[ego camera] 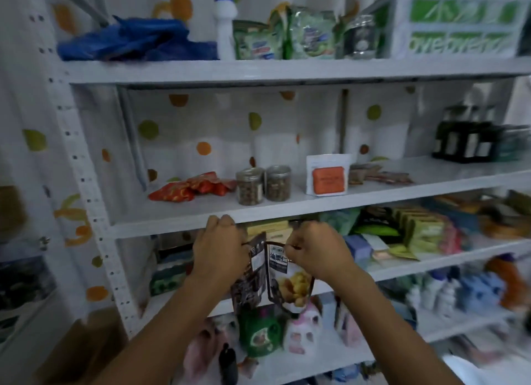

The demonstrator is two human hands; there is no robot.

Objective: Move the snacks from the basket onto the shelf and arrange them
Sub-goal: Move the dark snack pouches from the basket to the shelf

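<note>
**Glossy snack pouches being held up before the shelf**

Two flat, foil-like pouches are being held side by side in front of the white metal shelf [201,226], just below the front edge of its middle board. The dark pouch [247,278] is being pinched at its upper edge by the left hand [221,246], whose grip is curled closed on it. The chestnut pouch [288,281], printed with yellow kernels, is being pinched near its top by the right hand [313,249], whose grip is likewise clamped on the packet. Both pouches are hanging from their tops and are touching along their inner edges. No basket is being shown in this view.

Both packets are being judged light, thin and slick, with soft sides that will buckle. The stiffer sealed strip at the top is being judged the best place to take hold, and the flat faces can be used once a pouch is set down. Squeezing the middle is being advised against, since the contents may crush. Whether either pouch can stand on its base cannot be told. On the middle board, bare surface is being left in front of the red packets [192,187], the two clear jars [250,186] and the white pouch with an orange label [327,177].
</note>
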